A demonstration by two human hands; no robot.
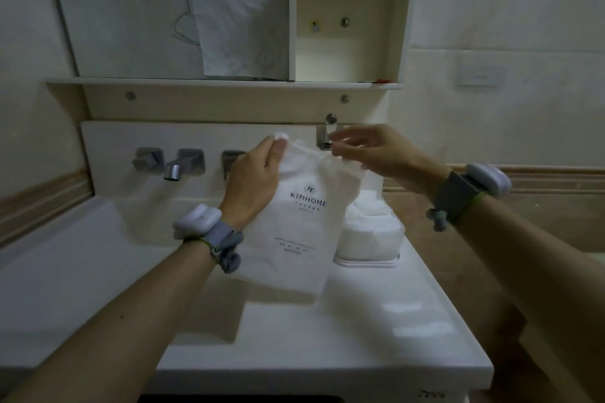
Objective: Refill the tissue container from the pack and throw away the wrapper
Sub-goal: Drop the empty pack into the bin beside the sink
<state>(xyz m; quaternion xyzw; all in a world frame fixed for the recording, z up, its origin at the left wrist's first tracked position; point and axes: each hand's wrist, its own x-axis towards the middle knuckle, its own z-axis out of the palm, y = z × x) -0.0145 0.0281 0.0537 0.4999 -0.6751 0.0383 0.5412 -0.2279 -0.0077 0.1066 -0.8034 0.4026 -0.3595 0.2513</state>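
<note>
A white tissue pack (301,232) printed KIMHOME hangs upright over the basin's right side. My left hand (253,180) grips its upper left edge, thumb on the front. My right hand (373,154) is at the pack's top right corner, fingers pinching the wrapper's torn edge. Behind the pack, on the counter, stands the clear tissue container (370,235) with white tissues inside. The pack hides the container's left part.
A white vanity counter (360,330) with a sunken basin (137,271) on the left. Wall taps (176,163) sit behind the basin, and a metal fitting (327,134) behind my right hand. A shelf and open cabinet (350,23) hang above. The counter's right edge drops to the floor.
</note>
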